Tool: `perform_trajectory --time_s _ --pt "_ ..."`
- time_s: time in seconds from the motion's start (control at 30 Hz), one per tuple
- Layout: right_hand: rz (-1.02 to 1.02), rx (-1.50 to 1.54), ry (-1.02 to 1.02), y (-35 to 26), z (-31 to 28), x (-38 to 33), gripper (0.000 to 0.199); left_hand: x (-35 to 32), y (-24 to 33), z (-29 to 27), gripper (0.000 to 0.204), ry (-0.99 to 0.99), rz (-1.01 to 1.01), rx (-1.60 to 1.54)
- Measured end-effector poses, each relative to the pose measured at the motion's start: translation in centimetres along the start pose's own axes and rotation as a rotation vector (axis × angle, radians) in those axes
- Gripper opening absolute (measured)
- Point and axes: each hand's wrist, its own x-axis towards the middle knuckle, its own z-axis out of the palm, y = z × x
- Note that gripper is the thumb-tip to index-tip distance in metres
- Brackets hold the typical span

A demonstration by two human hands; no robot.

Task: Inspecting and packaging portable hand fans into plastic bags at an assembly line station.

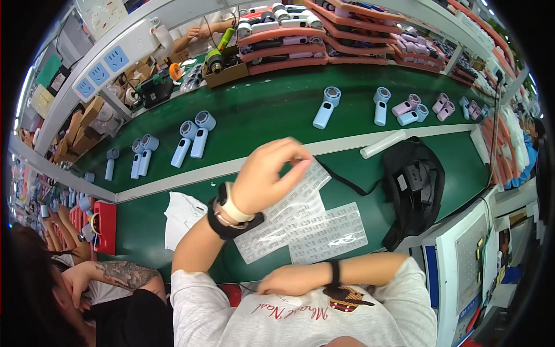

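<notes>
My left hand [270,176], wearing a watch with a pale band, is raised over the bench. Its thumb and fingers curve into a ring, with the tips close together and slightly blurred; anything between them is too small to make out. Beneath it lie several overlapping label sheets [329,232] with rows of small dark marks. My right hand [292,280], a black band at its wrist, rests low at the bench's near edge in front of my shirt. Its fingers bend down and are mostly hidden. Left of the sheets lies a crumpled white cloth or bag [184,215].
A green conveyor belt [260,110] carries handheld fans [200,134] past a pale rail. A black bag [413,188] with a strap and a white roll [383,144] lie right. Stacked orange trays [283,55] stand behind. A co-worker's tattooed arm [124,274] is left, near a red bin [105,228].
</notes>
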Motion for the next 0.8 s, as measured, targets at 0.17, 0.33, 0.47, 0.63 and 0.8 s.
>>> perform_trajectory --time_s 0.17,0.33,0.47,0.63,0.8 --pt "0.027 0.232 -0.368 3.6 3.5 8.3 0.034 6.4 7.6 5.3 0.006 0.016 0.510 -0.243" --pt "-0.335 0.152 -0.276 10.6 8.3 8.5 0.043 7.7 13.0 8.9 0.005 0.058 0.662 -0.340" --pt "-0.199 -0.612 -0.412 16.5 8.9 9.9 0.025 8.0 17.2 10.6 0.003 0.008 0.667 -0.426" --pt "-0.034 0.350 0.401 2.0 -0.8 13.5 0.028 8.4 21.5 14.5 0.014 -0.232 0.719 -0.302" --pt "0.065 0.482 0.433 -1.3 -6.2 6.4 0.026 0.4 19.5 14.6 0.013 -0.258 0.616 -0.478"
